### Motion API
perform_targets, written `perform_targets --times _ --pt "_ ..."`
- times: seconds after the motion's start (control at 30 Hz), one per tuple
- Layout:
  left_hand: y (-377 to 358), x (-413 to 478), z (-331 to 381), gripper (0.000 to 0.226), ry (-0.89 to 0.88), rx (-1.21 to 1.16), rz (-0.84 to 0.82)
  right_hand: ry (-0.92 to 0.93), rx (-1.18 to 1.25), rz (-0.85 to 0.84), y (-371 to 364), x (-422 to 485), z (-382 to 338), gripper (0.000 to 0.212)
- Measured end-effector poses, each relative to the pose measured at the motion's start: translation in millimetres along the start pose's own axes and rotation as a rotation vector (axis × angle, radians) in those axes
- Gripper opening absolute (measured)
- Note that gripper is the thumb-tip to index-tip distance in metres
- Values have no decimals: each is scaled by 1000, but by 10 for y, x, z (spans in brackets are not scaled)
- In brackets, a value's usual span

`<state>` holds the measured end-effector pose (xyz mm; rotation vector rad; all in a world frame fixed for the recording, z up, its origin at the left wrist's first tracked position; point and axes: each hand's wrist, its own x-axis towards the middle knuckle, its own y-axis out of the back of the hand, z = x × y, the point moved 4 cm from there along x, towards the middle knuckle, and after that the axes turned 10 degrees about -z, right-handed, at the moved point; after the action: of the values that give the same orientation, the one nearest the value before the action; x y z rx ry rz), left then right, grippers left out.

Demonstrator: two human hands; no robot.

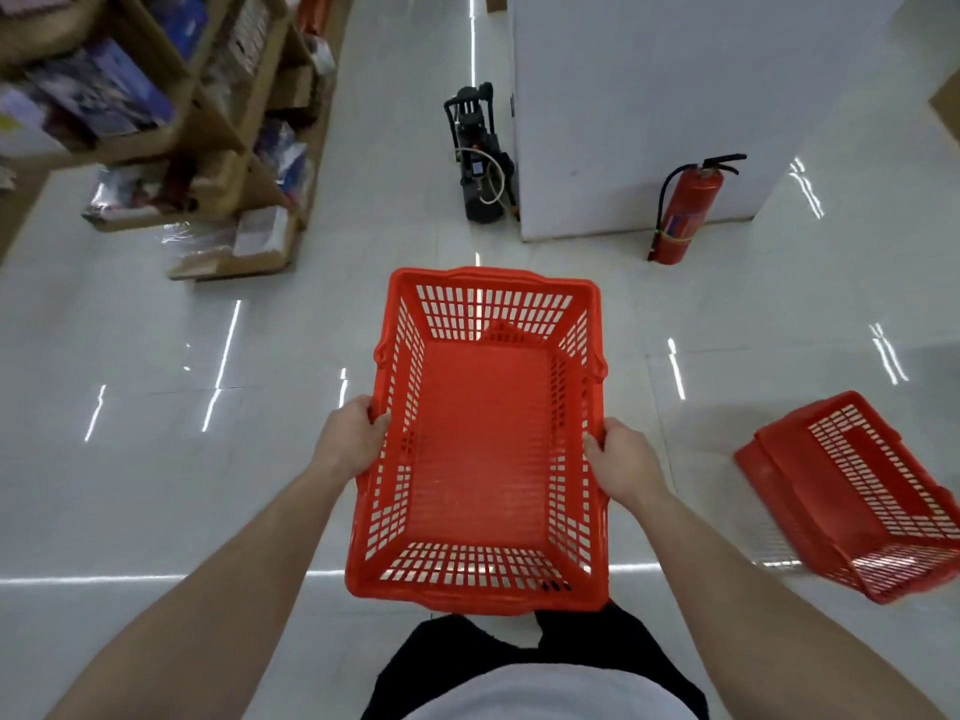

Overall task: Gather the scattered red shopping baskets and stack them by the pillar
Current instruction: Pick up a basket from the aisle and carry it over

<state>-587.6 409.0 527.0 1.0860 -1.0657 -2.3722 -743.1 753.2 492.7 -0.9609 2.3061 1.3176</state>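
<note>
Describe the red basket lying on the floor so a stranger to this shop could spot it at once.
Start at the white square pillar with the red fire extinguisher at its foot. Come nearer and right across the white floor to the red slotted plastic basket. Unlike the matching basket being carried, it lies tipped over, untouched.

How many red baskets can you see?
2. One red slotted plastic shopping basket is held between the left hand and right hand; the other red plastic basket lies tipped on its side on the white floor to the right. More may sit outside the view.
</note>
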Motion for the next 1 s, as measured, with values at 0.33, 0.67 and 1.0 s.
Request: perform_targets --times 0.33,0.67,1.0 --pt "-25 1424 347 33 -53 220 -128 -194 70 -126 -295 797 13 36" --pt "-456 2422 98 37 -153 283 -379 -462 355 -100 -1378 954 85 32" --pt "-923 2398 210 56 -210 598 -569 -495 261 -126 -1398 1074 130 56"
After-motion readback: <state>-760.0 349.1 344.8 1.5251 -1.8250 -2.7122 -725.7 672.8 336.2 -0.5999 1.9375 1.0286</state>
